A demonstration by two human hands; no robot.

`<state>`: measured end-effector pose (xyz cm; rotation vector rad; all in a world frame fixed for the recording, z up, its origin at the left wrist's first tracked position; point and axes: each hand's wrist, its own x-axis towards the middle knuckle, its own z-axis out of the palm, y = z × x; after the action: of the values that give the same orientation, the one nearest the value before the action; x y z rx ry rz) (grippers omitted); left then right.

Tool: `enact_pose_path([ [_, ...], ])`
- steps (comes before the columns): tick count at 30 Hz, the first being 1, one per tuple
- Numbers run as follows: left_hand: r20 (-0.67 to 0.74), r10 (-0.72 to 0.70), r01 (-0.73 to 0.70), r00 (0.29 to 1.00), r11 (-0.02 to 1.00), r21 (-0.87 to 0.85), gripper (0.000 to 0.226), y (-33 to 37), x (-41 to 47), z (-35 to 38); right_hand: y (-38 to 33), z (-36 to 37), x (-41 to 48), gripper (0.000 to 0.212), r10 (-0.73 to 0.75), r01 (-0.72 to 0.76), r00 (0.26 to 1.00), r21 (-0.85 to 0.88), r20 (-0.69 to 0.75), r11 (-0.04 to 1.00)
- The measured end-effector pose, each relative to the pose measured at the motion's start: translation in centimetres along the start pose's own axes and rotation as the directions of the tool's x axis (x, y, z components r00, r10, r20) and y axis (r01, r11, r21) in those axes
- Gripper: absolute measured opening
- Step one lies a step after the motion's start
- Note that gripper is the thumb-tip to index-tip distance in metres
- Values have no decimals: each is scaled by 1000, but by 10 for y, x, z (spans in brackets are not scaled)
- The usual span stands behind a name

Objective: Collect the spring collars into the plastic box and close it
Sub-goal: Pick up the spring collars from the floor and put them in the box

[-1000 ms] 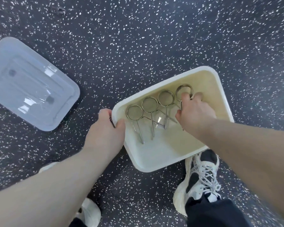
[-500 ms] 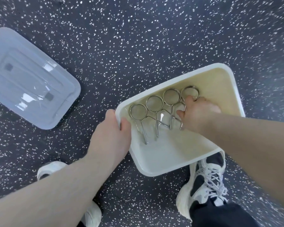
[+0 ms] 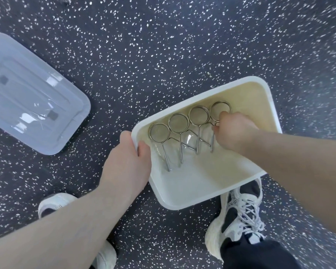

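change: over the last second the right hand (image 3: 235,131) slid back from the far ring toward that collar's handles.
box: white plastic box (image 3: 206,202) on the speckled floor (image 3: 163,45).
collars: four spring collars (image 3: 178,123) in a row inside the box.
left hand (image 3: 127,164): grip closed on the box rim.
right grip: closed on the rightmost collar (image 3: 220,108).
lid (image 3: 30,92): off, well apart to the left.

A dark rubber floor (image 3: 163,45) flecked with white specks fills the whole view. 2 white sneakers stand on it at the bottom. The right sneaker (image 3: 239,216) has white laces and dark mesh panels (its toe is hidden from above), and a dark trouser leg (image 3: 258,255) covers its heel. The left sneaker (image 3: 54,203) shows only in 2 separate white patches, near the lower edge.
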<state>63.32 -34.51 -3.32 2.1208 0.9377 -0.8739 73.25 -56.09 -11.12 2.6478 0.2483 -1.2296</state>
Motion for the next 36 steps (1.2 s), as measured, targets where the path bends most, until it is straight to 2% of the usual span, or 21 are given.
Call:
enact_pose_path([
  [4, 9, 2, -2, 1000, 1000, -5, 20, -1, 1, -1, 2, 0, 7, 37, 31, -25, 997, 88, -66, 996],
  [11, 18, -3, 3, 1000, 1000, 0, 20, -1, 1, 0, 1, 6, 4, 36, 57, -30, 995, 277, -88, 960],
  [26, 13, -9, 9, 1000, 1000, 0, 21, 0, 0, 0, 11, 16, 8, 35, 29, -3, 999, 516, -43, 857],
  [32, 14, 2, -3, 1000, 1000, 28, 21, 0, 1, 0, 8, 25, 7, 36, 16, 14, 999, 531, -52, 847],
  [36, 30, -3, 2, 1000, 999, 34, 20, 0, 2, -1, 4, 27, 8, 36, -13, 25, 1000, 482, -28, 876],
])
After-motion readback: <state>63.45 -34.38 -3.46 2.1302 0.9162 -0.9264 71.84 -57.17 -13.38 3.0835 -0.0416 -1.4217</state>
